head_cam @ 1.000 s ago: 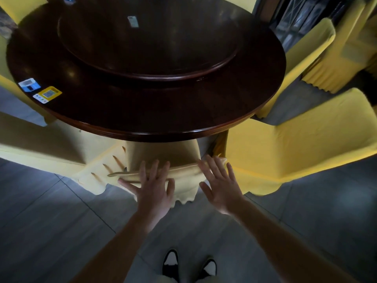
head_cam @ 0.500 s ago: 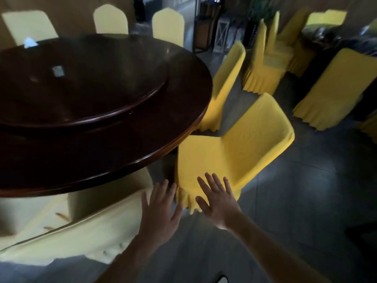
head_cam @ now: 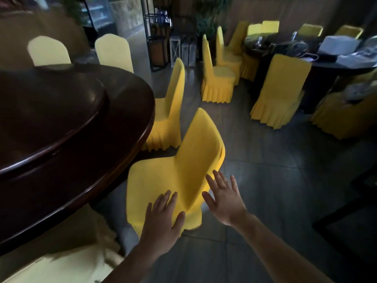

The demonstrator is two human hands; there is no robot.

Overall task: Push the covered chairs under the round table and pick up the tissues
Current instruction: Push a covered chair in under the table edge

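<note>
Head view shows a yellow covered chair (head_cam: 175, 170) standing just beside the edge of the round dark surface (head_cam: 61, 139), with its seat facing the surface and its back leaning away to the right. The seat is only a little under the rim. The left hand (head_cam: 163, 219) is in front of the near edge of the seat, fingers spread and flat, holding nothing; whether the palm touches the cloth cannot be told. The right hand (head_cam: 222, 199) is also spread wide and empty, near the lower side of the chair back, and contact is not clear either.

A raised round turntable (head_cam: 40, 111) lies on top of the surface. No tissues can be made out on it. A second yellow chair (head_cam: 169, 111) stands further along the rim, with its seat partly under it. A pale covered chair (head_cam: 61, 258) at the lower left is pushed under the surface. Two more pale chair backs (head_cam: 114, 52) rise behind the far side.

Across the grey tiled floor (head_cam: 265, 190), well apart from the person, more yellow chairs (head_cam: 277, 92) stand around another dark table (head_cam: 336, 62) loaded with bags and boxes.
</note>
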